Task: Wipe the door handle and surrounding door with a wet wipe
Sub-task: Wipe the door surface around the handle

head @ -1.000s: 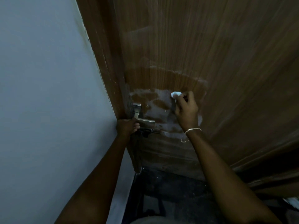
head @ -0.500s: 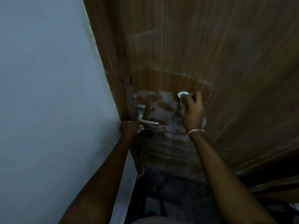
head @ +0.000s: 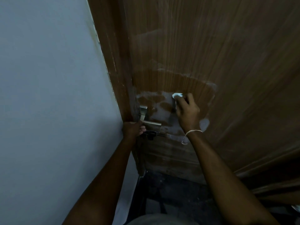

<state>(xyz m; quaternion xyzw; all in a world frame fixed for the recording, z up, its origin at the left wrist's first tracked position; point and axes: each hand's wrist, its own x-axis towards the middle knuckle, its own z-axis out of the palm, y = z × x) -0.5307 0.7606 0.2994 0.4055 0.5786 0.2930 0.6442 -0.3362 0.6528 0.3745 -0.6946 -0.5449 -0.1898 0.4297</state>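
Head view: right hand (head: 186, 112) is wiping door (head: 211, 46).
Pinched wet wipe (head: 177, 95) is sliding back toward smeared handle (head: 151, 123); left hand (head: 132, 129) is gripping it.

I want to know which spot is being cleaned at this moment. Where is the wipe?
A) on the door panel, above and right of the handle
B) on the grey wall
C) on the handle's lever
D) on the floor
A: the right hand holds the wipe against the door, up and right of the handle, clear of its lever.
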